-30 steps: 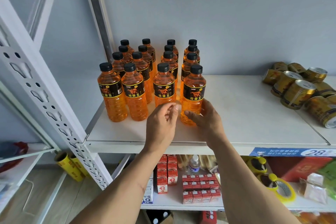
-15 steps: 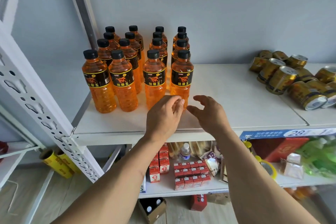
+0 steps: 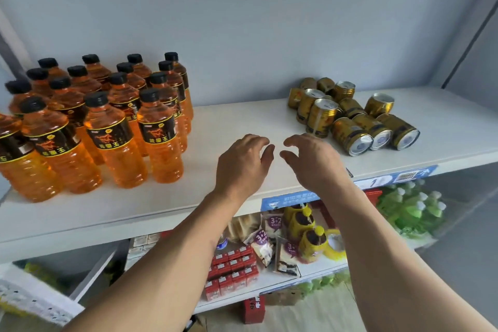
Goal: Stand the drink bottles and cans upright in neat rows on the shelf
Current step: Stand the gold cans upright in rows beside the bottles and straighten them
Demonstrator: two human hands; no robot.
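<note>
Several orange drink bottles (image 3: pixel 159 140) with black caps and black labels stand upright in rows at the left of the white shelf (image 3: pixel 231 121). At the right, several gold cans (image 3: pixel 350 116) lie jumbled on their sides in a heap. My left hand (image 3: pixel 242 162) and my right hand (image 3: pixel 312 162) hover side by side over the bare middle of the shelf, fingers loosely curved, holding nothing. Both are between the bottles and the cans, with the right hand just short of the nearest can (image 3: pixel 322 117).
A grey wall backs the shelf. Below it, a lower shelf (image 3: pixel 283 280) carries small red cartons (image 3: pixel 231 269), snack packets, yellow tape rolls (image 3: pixel 310 240) and green packs (image 3: pixel 409 210). A blue price strip (image 3: pixel 390 179) runs along the shelf's front edge. A perforated white upright stands at lower left.
Both hands have left the front-right bottle and moved right across the shelf toward the cans. The view has swung right with them.
</note>
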